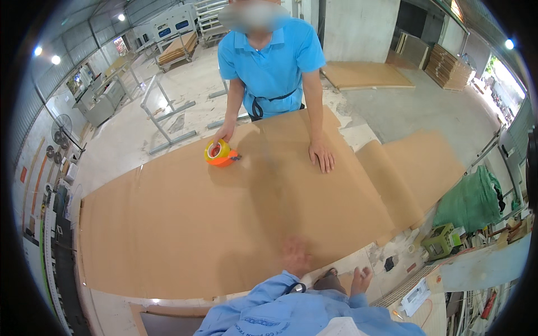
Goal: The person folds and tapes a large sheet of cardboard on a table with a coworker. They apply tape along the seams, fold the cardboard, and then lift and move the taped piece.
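A large sheet of brown kraft paper or cardboard [168, 235] lies spread in front of me. Over its near edge is my left hand [297, 255], smeared by motion, so its fingers are unclear. My right hand [361, 280] hangs beside my body, off the sheet, with fingers loosely bent, apart and holding nothing. Across from me a person in a blue shirt [269, 61] grips an orange tape dispenser [224, 160] with a yellow tape roll, resting it on the sheet. That person's other hand [321, 155] lies flat on the brown surface.
At the right, another brown sheet [423, 162] with a curled fold extends off the main one. Beyond it are a green sack [471, 199] and a green crate [441, 242]. Metal frames [162, 112] stand on the floor at the far left. Stacked boards [448, 67] sit at the back right.
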The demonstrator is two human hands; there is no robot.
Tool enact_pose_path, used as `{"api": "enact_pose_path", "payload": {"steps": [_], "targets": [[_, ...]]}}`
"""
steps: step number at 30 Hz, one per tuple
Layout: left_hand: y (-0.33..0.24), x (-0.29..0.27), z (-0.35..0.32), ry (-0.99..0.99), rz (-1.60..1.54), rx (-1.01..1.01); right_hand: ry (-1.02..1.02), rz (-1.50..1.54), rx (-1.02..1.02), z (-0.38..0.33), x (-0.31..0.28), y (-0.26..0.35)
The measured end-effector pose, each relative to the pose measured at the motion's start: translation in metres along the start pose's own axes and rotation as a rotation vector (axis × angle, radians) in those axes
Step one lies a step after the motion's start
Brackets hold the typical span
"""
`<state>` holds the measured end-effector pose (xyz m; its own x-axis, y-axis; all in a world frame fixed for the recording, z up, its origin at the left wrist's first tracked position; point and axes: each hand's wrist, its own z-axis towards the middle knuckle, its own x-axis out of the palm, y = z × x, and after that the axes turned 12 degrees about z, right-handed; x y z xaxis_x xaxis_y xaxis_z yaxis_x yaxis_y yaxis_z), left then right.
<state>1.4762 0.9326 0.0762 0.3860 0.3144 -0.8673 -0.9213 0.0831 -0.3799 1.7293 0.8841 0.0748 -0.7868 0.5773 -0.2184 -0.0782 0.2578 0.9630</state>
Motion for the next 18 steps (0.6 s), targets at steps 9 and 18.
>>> {"api": "enact_pose_path", "payload": {"steps": [9, 18], "targets": [[-0.104, 0.062, 0.027, 0.48, 0.105, 0.527, 0.192, 0.498, 0.558, 0.104, 0.055, -0.057], [-0.149, 0.087, 0.075, 0.525, 0.337, 0.433, 0.454, 0.403, 0.552, 0.187, 0.039, -0.06]]}}
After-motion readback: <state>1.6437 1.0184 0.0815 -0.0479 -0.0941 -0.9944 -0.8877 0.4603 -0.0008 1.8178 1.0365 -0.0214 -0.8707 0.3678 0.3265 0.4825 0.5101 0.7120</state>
